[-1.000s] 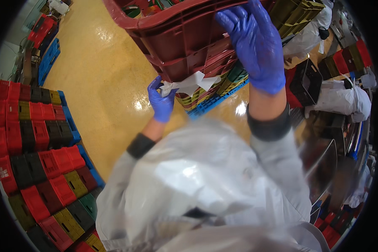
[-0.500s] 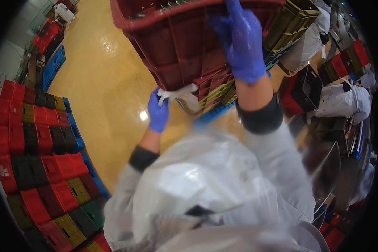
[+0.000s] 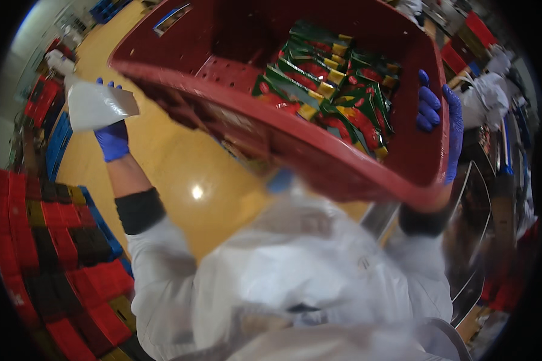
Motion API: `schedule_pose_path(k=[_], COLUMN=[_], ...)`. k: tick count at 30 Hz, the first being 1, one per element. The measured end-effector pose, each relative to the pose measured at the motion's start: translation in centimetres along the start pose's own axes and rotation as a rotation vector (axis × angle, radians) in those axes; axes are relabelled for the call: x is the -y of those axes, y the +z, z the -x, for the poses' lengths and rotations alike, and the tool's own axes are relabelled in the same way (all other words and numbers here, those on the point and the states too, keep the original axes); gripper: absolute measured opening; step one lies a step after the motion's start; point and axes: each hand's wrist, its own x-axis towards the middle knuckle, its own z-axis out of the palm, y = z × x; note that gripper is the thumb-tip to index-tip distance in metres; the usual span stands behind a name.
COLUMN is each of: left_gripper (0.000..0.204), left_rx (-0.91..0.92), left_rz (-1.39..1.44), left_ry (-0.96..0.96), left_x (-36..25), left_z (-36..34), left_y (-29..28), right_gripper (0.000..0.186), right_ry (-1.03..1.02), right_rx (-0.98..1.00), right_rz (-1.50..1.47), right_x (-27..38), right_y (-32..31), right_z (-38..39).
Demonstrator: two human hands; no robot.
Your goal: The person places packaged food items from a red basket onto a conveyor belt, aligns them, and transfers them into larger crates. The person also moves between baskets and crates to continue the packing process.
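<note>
A dark red plastic crate [image 3: 223,99] tilts in front of me, its open top facing me. Inside lie several green, red and yellow packets [image 3: 337,90], heaped toward its right half. Blue-gloved, my right hand [image 3: 442,114] is closed on the crate's right end wall, with fingertips showing on the inner side. Out to the left, clear of the crate, my left hand [image 3: 112,135], also gloved in blue, is closed on a white sheet [image 3: 99,107]. The sheet covers most of its fingers; a few tips show above the upper edge.
Stacked red, black and yellow crates [image 3: 60,240] stand on the left, with a blue pallet edge [image 3: 99,222] beside them. Farther back is a blue pallet [image 3: 57,147]. Beyond the crate, a person in white [image 3: 488,96] is at the right. A metal-edged surface [image 3: 473,240] lies near my right arm.
The crate has tipped toward me, bringing the packets into sight. My right hand has moved right, onto the end wall. My left hand has swung left and up with the white sheet.
</note>
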Motion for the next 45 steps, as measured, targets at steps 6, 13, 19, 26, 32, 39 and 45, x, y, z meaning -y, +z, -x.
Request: schedule_pose_path(k=[6, 13, 19, 26, 32, 39, 45], left_gripper=[0.059, 0.058, 0.057, 0.057, 0.056, 0.056, 0.059], left_rx=[0.203, 0.380, 0.534, 0.777, 1.049, 1.315, 1.434], left_rz=[-0.151, -0.276, -0.376, -0.448, -0.472, -0.536, -0.601], left_ry=[-0.264, -0.510, -0.718, -0.995, -1.200, -1.452, -1.370], left_x=[5.1, 11.5, 14.6, 22.3, 29.9, 39.8, 51.0], left_z=[-1.2, 1.9, -2.0, -7.7, -10.9, -11.2, -6.4], left_y=[2.9, 6.2, 7.4, 11.7, 17.7, 21.6, 26.2], right_gripper=[0.035, 0.037, 0.038, 0.034, 0.024, 0.016, 0.016], right_ry=[0.011, -0.073, -0.148, -0.304, -0.358, -0.337, -0.297], right_rx=[-0.295, -0.337, -0.418, -0.828, -1.220, -1.460, -1.566], right_rz=[0.003, 0.080, 0.043, 0.043, 0.258, 0.348, 0.299], right_x=[5.4, 5.8, 3.3, 1.4, -3.4, -6.9, -6.5], right_y=[-5.8, -13.6, -10.8, -4.2, -0.6, -2.9, -11.5], right_z=[6.4, 11.3, 10.9, 8.9, 8.0, 4.7, 5.0])
